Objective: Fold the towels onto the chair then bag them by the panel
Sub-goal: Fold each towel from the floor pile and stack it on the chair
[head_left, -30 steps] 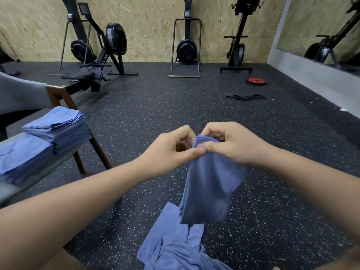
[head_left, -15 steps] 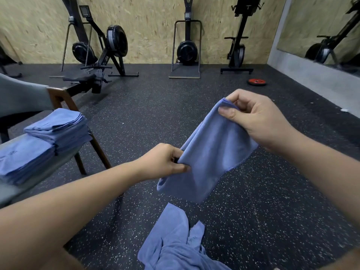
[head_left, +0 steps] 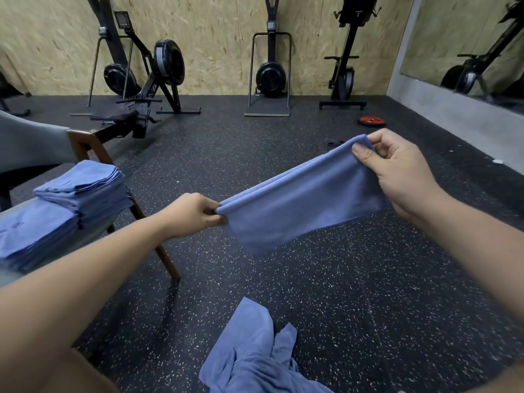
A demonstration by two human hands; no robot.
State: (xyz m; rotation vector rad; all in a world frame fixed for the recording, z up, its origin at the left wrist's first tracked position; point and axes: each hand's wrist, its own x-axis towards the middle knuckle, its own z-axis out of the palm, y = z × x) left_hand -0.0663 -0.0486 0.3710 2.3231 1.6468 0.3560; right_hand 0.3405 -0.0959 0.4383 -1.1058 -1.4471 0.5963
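A black rubber floor point(head_left: 340, 279) flecked with white fills the room. At the far left a rowing machine point(head_left: 158, 80) stands with its rail running toward the near left, and a second one point(head_left: 119, 76) is stored upright just behind it. In the far middle an upright ski trainer point(head_left: 270, 76) stands on its flat platform point(head_left: 268, 109). To its right is another upright black machine point(head_left: 344, 78), with a red weight plate point(head_left: 371, 120) lying flat on the floor just near it. On the right, a wall mirror point(head_left: 467, 52) above a grey ledge point(head_left: 453, 117) reflects a dark machine. A small white scrap point(head_left: 497, 161) lies near the ledge.
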